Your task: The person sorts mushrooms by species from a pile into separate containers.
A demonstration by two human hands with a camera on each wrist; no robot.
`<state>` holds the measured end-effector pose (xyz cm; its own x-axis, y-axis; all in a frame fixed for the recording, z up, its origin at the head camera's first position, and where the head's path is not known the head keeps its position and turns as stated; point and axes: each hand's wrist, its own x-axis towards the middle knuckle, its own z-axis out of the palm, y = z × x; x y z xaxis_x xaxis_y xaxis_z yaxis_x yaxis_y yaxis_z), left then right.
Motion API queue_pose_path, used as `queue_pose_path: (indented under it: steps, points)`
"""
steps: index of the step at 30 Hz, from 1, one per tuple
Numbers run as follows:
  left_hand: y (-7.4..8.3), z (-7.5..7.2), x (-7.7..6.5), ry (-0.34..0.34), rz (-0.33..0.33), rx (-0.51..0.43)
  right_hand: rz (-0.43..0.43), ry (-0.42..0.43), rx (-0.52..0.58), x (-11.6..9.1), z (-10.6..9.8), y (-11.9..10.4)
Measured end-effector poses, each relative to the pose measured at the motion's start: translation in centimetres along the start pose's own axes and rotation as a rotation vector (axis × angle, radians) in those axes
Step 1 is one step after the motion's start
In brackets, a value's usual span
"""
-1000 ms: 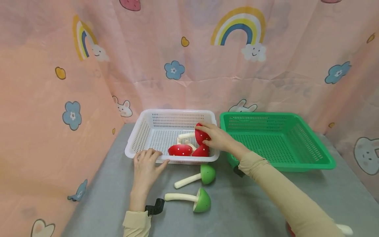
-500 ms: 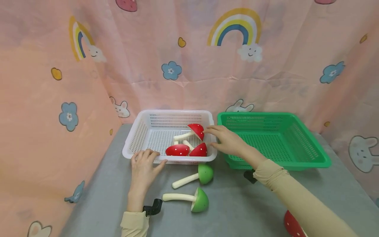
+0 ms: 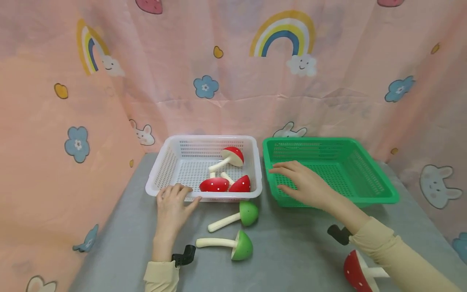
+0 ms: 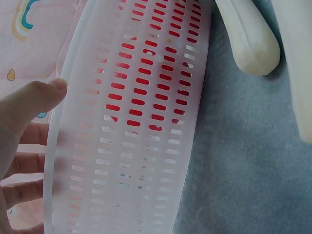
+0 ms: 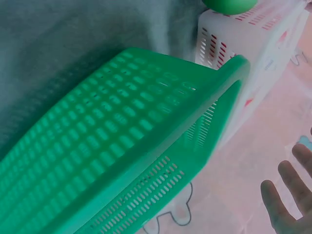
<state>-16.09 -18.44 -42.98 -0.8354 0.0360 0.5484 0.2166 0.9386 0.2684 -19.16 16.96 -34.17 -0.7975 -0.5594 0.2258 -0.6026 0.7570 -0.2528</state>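
My left hand (image 3: 170,215) holds the front rim of a white plastic basket (image 3: 251,195), with the thumb on the near side and the fingers over the edge. Inside that basket lie three toy mushrooms with red, white-dotted caps; one red mushroom (image 3: 233,155) rests toward the back, the other two by the front wall. My right hand (image 3: 308,185) hovers over the left front part of a green basket (image 3: 375,199), fingers spread and holding nothing. In the right wrist view, its fingertips (image 5: 270,195) show beyond the green basket.
Two toy mushrooms with green caps lie on the grey cloth before the white basket, the green mushroom (image 3: 242,245) nearer me and another green mushroom (image 3: 249,213) behind it. A red mushroom (image 3: 354,269) lies at the front right, partly under my right forearm. Pink printed curtain (image 3: 233,113) stands behind.
My right hand has let go of a red mushroom in the white basket and moved right, over the green basket. That mushroom has tipped back. My left hand stays on the rim.
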Motion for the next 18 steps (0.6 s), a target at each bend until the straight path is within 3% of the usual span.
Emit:
queue_pose_path:
  steps: [11,18]
  points:
    - [-0.3,-0.2,-0.2,-0.012,-0.009,-0.008,-0.143,0.194,-0.089,-4.8,-0.9,0.4]
    - [-0.2,-0.2,-0.1,-0.012,-0.006,-0.022,-0.172,0.299,-0.112,-7.6,-1.3,0.8]
